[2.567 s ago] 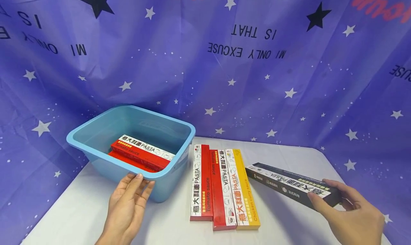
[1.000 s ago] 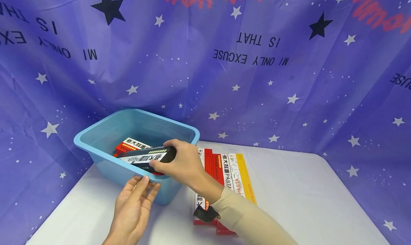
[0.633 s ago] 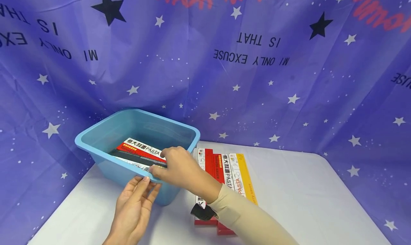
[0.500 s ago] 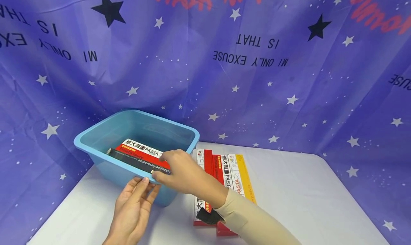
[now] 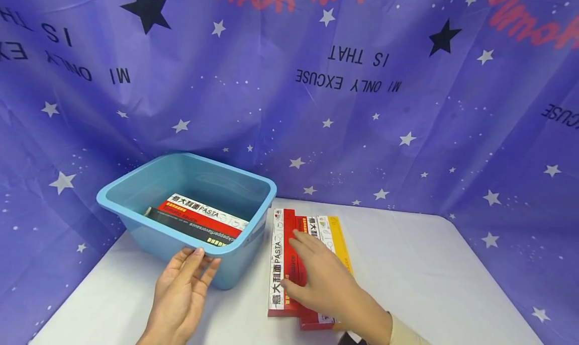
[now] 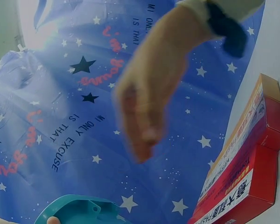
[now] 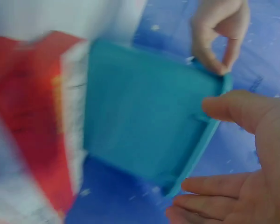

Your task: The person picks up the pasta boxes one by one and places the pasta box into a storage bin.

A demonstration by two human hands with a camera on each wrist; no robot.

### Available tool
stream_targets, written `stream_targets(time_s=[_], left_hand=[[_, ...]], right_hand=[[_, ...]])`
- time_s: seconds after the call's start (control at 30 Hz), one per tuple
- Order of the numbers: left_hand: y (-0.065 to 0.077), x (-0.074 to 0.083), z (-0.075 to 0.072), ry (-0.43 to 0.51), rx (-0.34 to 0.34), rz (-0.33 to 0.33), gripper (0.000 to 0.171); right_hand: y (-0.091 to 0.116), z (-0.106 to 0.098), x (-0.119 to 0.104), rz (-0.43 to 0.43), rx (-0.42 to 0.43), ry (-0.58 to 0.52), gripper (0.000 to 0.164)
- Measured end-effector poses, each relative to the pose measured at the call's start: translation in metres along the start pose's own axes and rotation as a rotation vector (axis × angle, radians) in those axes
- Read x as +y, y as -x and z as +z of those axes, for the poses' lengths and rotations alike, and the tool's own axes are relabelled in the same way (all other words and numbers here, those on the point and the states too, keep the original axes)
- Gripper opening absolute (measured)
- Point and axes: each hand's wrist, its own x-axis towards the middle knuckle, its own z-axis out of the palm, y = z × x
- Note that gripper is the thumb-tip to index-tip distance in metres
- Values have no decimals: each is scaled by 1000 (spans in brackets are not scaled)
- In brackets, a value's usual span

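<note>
My left hand [image 5: 178, 294] pinches the near rim of a blue plastic basin [image 5: 154, 247], thumb over the edge. Inside lie a black pasta box [image 5: 181, 227], black pepper flavor side up, and a red and white tomato sauce pasta box [image 5: 212, 219]. My right hand [image 5: 325, 274], fingers spread and holding nothing, hovers over the boxes on the table; it blurs in the left wrist view. Beneath it are a red and white pasta box [image 5: 277, 254], a second red one [image 5: 309, 322] and a yellow one [image 5: 336, 229], the last two partly hidden.
A white cloth [image 5: 407, 269] covers the table. A purple curtain [image 5: 362, 149] with stars and lettering hangs behind the basin and boxes. The basin stands left of the box row, close to the curtain.
My right hand carried the black pasta box from the right into the basin, let it go there and moved back right over the boxes. My left hand kept its hold on the rim.
</note>
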Motion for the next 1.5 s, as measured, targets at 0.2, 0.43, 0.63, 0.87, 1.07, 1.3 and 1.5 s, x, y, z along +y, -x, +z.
stream_targets(time_s=[0.2, 0.43, 0.63, 0.87, 1.07, 1.3, 1.5], left_hand=[[-1, 3, -3, 17, -10, 9, 16], [-2, 5, -4, 40, -13, 6, 17], [-2, 4, -5, 52, -31, 4, 15], [-2, 1, -2, 50, -34, -4, 16], [-1, 0, -2, 60, -32, -4, 18], [-2, -2, -3, 67, -35, -2, 16], [-3, -3, 0, 59, -34, -1, 18]], right_hand=[[36, 23, 36, 152, -109, 45, 100], [65, 44, 68, 239, -122, 50, 96], [81, 39, 76, 415, -198, 8, 87], [110, 24, 97, 574, -212, -22, 84], [137, 9, 131, 654, -166, -62, 97], [166, -33, 154, 695, -98, -111, 89], [171, -62, 153, 702, 146, -221, 72]])
